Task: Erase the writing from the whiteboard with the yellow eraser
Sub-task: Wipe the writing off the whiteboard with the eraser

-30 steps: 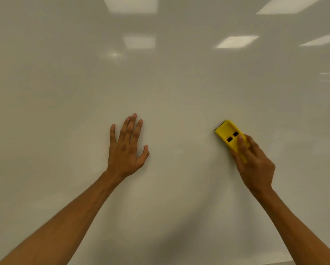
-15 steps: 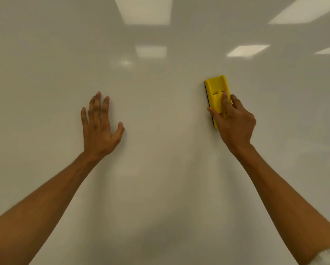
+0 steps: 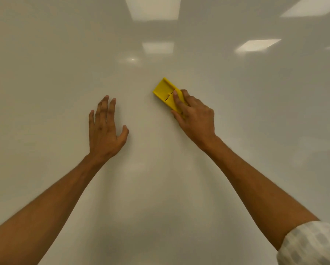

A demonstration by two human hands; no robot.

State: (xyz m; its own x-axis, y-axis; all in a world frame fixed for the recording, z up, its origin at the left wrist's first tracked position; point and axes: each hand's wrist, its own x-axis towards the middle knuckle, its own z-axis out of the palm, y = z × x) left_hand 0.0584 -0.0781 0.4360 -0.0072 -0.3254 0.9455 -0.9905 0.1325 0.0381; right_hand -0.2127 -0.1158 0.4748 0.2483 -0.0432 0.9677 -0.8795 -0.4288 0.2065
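The whiteboard (image 3: 160,188) fills the whole view, glossy and pale, with no writing visible on it. My right hand (image 3: 195,118) grips the yellow eraser (image 3: 165,91) and presses it flat against the board just right of centre; the eraser is tilted, its free end pointing up and to the left. My left hand (image 3: 104,131) rests flat on the board to the left of the eraser, fingers spread and pointing up, holding nothing.
Ceiling light panels are reflected in the upper part of the board, one such reflection (image 3: 257,45) at the upper right. A pale patterned sleeve (image 3: 311,243) shows on my right arm at the bottom right corner.
My right hand has swept the eraser up from the lower right and then left toward the centre, turning it from upright to tilted. My left hand stays flat on the board.
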